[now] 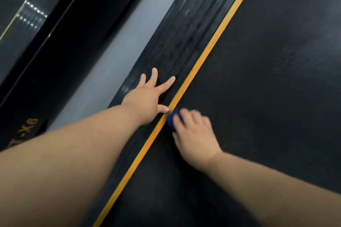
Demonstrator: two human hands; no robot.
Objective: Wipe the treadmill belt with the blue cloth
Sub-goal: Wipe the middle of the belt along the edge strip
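our right hand (193,134) curled over the cloth (172,119), pressing it to the belt (267,97) just right of the strip (212,42). our left hand (147,103) lay spread flat on the rail (175,46), left of the strip. wiping was under way; we judged most of the belt unwiped.

Grey floor strip (118,57), black machine (60,46) alongside, orange lettering (24,131)

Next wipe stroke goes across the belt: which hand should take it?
Right. The right hand grips the blue cloth on the belt, beside the yellow stripe. The left hand lies spread flat on the ribbed side rail, off the belt, holding nothing; probably best as a brace.
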